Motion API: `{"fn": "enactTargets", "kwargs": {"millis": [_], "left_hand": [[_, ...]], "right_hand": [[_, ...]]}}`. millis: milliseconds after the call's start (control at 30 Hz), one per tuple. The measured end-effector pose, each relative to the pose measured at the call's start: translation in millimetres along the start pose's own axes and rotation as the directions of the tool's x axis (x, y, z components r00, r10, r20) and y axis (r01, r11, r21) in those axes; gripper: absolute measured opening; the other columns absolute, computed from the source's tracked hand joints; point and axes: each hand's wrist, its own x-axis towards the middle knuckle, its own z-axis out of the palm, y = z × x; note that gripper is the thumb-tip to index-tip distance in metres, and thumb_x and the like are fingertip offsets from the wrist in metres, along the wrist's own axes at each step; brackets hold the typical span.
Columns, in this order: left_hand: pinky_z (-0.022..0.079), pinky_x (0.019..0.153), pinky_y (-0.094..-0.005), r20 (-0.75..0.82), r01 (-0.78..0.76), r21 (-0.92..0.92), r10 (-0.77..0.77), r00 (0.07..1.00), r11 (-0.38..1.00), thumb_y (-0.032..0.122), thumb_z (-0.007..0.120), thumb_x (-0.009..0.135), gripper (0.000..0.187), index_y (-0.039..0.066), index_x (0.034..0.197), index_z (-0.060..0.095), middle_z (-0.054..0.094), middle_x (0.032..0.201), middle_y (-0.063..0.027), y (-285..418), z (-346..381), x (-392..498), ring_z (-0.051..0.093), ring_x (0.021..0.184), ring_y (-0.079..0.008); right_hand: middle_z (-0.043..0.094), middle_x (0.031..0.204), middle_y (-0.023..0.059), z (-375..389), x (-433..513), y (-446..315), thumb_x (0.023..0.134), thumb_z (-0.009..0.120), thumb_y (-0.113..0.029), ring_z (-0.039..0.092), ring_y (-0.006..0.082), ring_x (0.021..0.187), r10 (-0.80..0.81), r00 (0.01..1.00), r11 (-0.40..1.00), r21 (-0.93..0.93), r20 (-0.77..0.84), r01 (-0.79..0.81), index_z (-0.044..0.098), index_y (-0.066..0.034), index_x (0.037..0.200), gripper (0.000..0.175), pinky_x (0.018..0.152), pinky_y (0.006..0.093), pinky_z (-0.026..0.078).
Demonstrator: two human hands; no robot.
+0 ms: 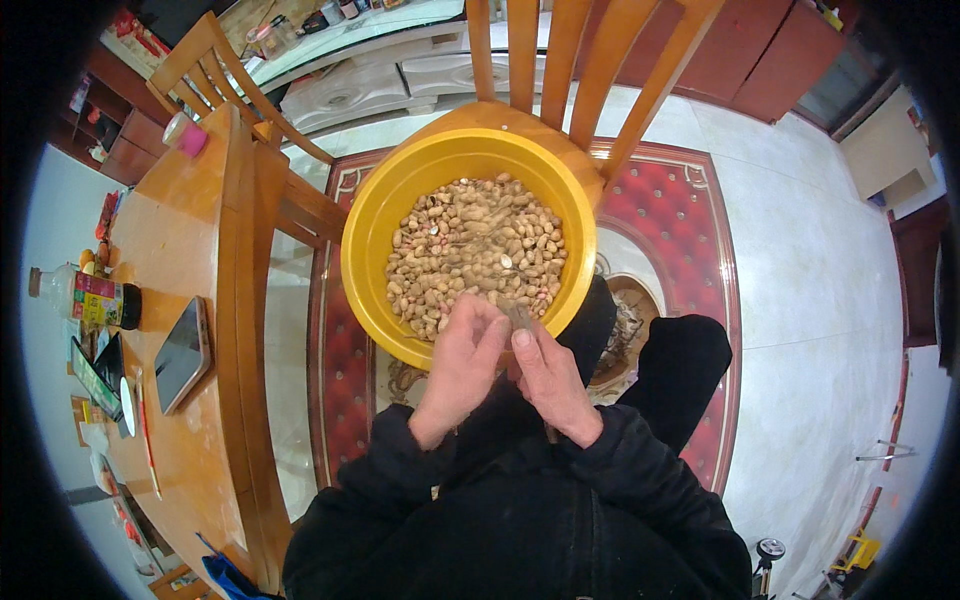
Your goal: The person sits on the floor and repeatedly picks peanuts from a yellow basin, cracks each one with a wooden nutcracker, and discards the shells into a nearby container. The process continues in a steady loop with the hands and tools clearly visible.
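A yellow plastic basin (480,156) rests on a wooden chair's seat in front of me. Unshelled peanuts (480,247), with a few loose pinkish kernels and dry stem bits, cover its bottom. Over the basin's near rim, my right hand (551,367) grips a narrow grey-brown piece (516,313), its thumb along one side. Blur hides what that piece is. Close beside it is my left hand (469,360), thumb and forefinger drawn together near the piece's tip. Whether anything sits between those left fingers is hidden.
A wooden table (187,247) at left bears a phone (182,356), a labelled bottle (97,300) and a pink jar (184,135). Between my legs, a tan bowl (643,292) of dry scraps stands on the red rug (660,195). The chair's back (555,60) rises behind the basin.
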Motion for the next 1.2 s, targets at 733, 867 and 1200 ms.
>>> {"fn": "enactTargets", "kwargs": {"millis": [733,867,1200], "left_hand": [[0.043,0.062,-0.052,0.153,-0.078,0.423,0.014,0.988,0.903,0.027,0.041,0.103,0.028,0.002,0.096,0.051,0.059,0.076,-0.0265,2,-2,-11,0.058,0.074,-0.0478],[0.044,0.062,-0.0533,0.207,-0.076,0.465,-0.024,0.978,0.882,0.028,0.042,0.103,0.027,0.003,0.096,0.05,0.061,0.075,-0.0256,1,-2,-12,0.059,0.073,-0.047],[0.047,0.057,-0.0522,0.075,-0.114,0.635,0.086,0.993,0.764,0.03,0.046,0.101,0.028,0.005,0.089,0.055,0.061,0.067,-0.0207,-8,12,-13,0.061,0.063,-0.0439]], "right_hand": [[0.052,0.076,0.0,-27,7,-3,0.093,0.062,-0.013,0.043,0.0049,0.053,0.186,0.966,0.874,0.418,0.178,-0.245,0.053,-0.0024,0.115,0.026,0.046,0.0205,0.035],[0.049,0.073,0.0,-25,8,-2,0.092,0.059,-0.01,0.042,0.0056,0.052,0.165,0.972,0.884,0.413,0.165,-0.22,0.052,-0.003,0.111,0.022,0.045,0.0215,0.035],[0.046,0.063,0.0005,-1,9,-4,0.09,0.047,-0.004,0.04,0.0086,0.046,0.197,0.978,0.77,0.607,0.07,-0.198,0.054,-0.0047,0.094,0.007,0.039,0.0243,0.032]]}}
